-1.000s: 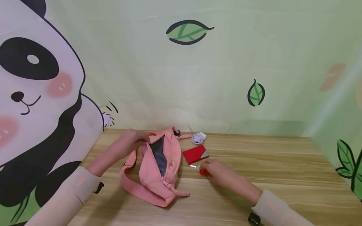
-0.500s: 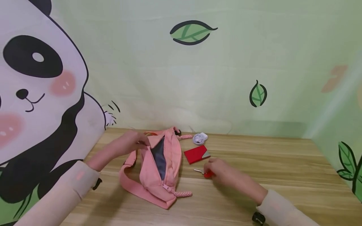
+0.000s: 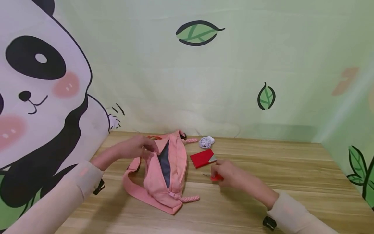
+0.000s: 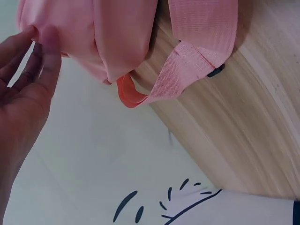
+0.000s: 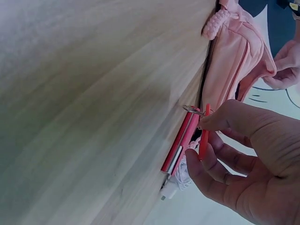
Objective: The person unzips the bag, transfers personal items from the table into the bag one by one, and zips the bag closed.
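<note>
A pink waist bag (image 3: 156, 182) lies on the table with its zipper undone, and its dark grey lining (image 3: 165, 165) shows. My left hand (image 3: 138, 147) pinches the left edge of the bag's opening; in the left wrist view, its thumb and fingers meet at the pink fabric. Between thumb and fingers, my right hand (image 3: 230, 172) holds a flat red tag (image 5: 204, 138) with a small silver key (image 5: 191, 110) at one end. It is over the table, right of the bag. Just beyond that hand lies a red card holder (image 3: 201, 158) with a silver corner.
A white coiled cable with a plug (image 3: 206, 142) lies near the back edge of the wooden table (image 3: 277, 169). The bag's strap (image 3: 146, 201) loops out at its left and front. A printed cloth with a panda (image 3: 38, 74) hangs behind.
My right hand has drawn slightly to the right with the key and red tag, away from the bag. The left hand keeps its grip on the bag's edge, and the opening looks slightly narrower.
</note>
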Available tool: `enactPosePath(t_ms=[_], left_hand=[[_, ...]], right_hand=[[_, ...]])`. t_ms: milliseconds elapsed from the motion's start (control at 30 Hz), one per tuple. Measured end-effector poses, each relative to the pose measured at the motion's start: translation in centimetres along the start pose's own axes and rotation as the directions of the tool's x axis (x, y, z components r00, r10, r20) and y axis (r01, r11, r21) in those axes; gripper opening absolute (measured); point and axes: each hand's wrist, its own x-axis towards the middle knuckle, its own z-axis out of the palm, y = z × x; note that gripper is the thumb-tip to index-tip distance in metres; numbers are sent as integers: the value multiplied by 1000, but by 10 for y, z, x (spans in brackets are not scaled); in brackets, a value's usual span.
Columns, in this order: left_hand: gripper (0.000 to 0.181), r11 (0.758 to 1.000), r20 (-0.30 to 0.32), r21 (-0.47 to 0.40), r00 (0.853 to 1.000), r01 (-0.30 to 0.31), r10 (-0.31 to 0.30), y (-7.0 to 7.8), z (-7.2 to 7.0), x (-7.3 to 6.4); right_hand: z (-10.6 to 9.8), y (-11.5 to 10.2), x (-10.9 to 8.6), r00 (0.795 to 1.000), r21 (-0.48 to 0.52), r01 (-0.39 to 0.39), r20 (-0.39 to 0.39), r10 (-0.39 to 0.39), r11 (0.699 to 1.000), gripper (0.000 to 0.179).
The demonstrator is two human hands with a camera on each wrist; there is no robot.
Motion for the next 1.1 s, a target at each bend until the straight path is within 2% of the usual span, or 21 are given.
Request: enactPosePath(t_ms=[233, 367, 433, 567, 700, 767, 900, 1000, 1100], left_hand=[[19, 994, -7, 106, 1000, 30, -29, 5, 10, 0], [11, 985, -46, 170, 999, -7, 15, 5, 14, 2], [6, 981, -76, 195, 996, -25, 41, 6, 12, 2], [4, 972, -149, 234, 987, -19, 55, 13, 0, -1], [4, 966, -180, 257, 983, 3, 45, 19, -8, -4], [2, 967, -165, 252, 986, 26, 16, 19, -10, -5], [3, 983, -109, 164, 992, 81, -63, 18, -15, -7], [6, 993, -49, 68, 994, 99, -96, 16, -18, -8], [8, 997, 4, 18, 997, 71, -71, 12, -19, -7]], right_hand=[[7, -1, -1, 999, 20, 26, -23, -26, 999, 26], [9, -1, -1, 1000, 10, 22, -9, -22, 1000, 26], [10, -1, 0, 1000, 9, 21, -8, -21, 1000, 26], [7, -3, 5, 999, 20, 27, -41, -26, 999, 23], [-3, -13, 18, 991, 32, 23, -130, -19, 999, 21], [-12, -19, 27, 981, 41, 33, -195, -24, 999, 22], [-28, -30, 52, 955, 105, 64, -294, -30, 992, 22], [-34, -39, 74, 951, 199, 84, -309, -19, 976, 21], [-31, -51, 99, 954, 210, 114, -296, -48, 971, 20]])
